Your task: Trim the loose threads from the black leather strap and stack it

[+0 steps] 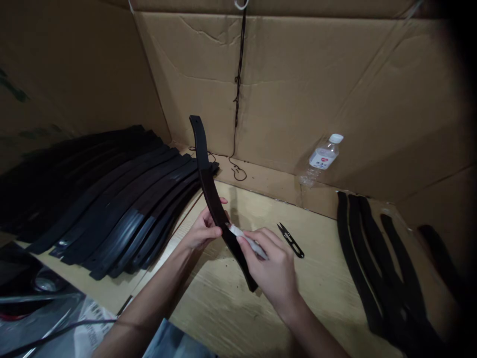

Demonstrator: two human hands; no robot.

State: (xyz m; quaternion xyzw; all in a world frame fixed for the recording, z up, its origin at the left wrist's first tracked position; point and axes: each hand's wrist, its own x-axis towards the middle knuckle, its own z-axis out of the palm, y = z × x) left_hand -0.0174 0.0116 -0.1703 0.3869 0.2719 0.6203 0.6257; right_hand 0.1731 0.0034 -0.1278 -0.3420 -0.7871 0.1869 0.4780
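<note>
My left hand (pixel 204 229) grips a long, curved black strip (pixel 210 191) around its middle, thumb in front. The strip stands tilted over the table, its upper end leaning left and its lower end near the tabletop. In my right hand (pixel 274 263) is a white pen-like tool (pixel 251 242), pinched between thumb and fingers. Its tip meets the strip's edge just beside my left thumb. What the tip is made of is too small to tell. Black thread snips (pixel 291 240) lie on the table right of my right hand.
A pile of similar black strips (pixel 122 199) covers the left side. Several more strips (pixel 367 248) lie at right. A clear bottle (pixel 322 158) with a white cap leans against the cardboard wall (pixel 298 74). A dark cord (pixel 238 89) hangs behind. Plastic bags (pixel 40 318) sit at lower left.
</note>
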